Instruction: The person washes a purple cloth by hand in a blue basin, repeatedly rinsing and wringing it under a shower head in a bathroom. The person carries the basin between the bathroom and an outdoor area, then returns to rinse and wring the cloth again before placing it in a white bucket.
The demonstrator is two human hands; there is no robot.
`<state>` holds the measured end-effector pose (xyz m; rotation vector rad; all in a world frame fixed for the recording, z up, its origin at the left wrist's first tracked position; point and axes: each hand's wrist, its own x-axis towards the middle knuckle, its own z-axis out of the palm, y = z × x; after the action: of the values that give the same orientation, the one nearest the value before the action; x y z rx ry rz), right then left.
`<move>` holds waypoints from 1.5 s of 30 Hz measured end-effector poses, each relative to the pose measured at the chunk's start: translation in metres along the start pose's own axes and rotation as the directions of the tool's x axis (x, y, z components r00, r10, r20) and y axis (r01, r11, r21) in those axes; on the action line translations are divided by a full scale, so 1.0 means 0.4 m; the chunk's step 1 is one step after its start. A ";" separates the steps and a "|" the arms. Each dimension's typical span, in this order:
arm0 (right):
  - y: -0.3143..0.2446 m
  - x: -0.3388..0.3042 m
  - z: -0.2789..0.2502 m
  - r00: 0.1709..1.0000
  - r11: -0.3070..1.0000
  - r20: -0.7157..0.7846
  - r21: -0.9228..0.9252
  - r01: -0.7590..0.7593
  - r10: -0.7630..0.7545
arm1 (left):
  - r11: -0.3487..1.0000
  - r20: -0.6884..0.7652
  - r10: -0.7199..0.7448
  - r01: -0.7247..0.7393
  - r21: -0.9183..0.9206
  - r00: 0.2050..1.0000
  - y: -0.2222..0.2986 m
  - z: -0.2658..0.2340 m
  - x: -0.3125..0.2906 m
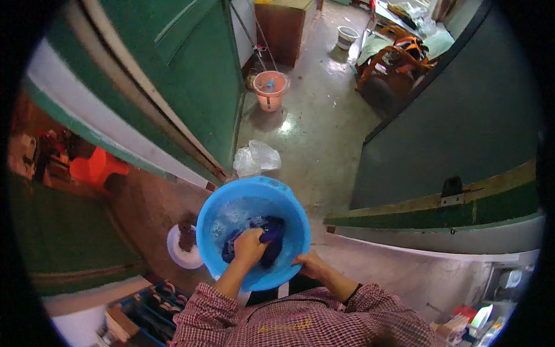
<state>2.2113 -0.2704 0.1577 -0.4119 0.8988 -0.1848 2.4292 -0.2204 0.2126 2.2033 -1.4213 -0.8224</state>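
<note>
A light blue plastic basin (207, 231) is in front of my body, with soapy water in it. Dark navy cloth (273, 246) lies wet and bunched in the water. My left hand (251, 245) reaches into the basin, its fingers closed on the cloth; part of them is hidden by the fabric. At the basin's right side, my right hand (311, 266) grips the rim. The basin's underside and whatever supports it are out of sight.
A clear plastic bag (257, 158) lies just beyond the basin. Farther off stand a pink bucket (270, 95) and a small pale bucket (347, 38). A green door (179, 69) is at left, a dark door (451, 133) at right. A white bowl (178, 254) sits left of the basin.
</note>
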 end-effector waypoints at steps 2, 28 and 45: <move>-0.050 0.012 0.014 0.997 0.996 0.026 0.039 0.076 -0.077 | 0.990 0.108 0.067 -0.080 0.120 0.992 0.022 -0.064 0.085; -0.899 0.330 -0.228 0.636 0.766 -0.671 0.158 0.624 -0.380 | 0.928 0.076 0.326 -0.334 0.164 0.942 0.407 -0.058 1.587; -1.634 0.873 -0.761 0.415 0.976 -0.886 -0.156 0.155 -0.207 | 0.984 0.300 0.032 -0.083 0.160 0.953 0.513 0.199 2.383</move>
<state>2.1948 -1.0585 0.0144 -0.4538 1.9583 -0.6369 2.5350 -1.1748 0.0263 2.2189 -1.7485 -1.0843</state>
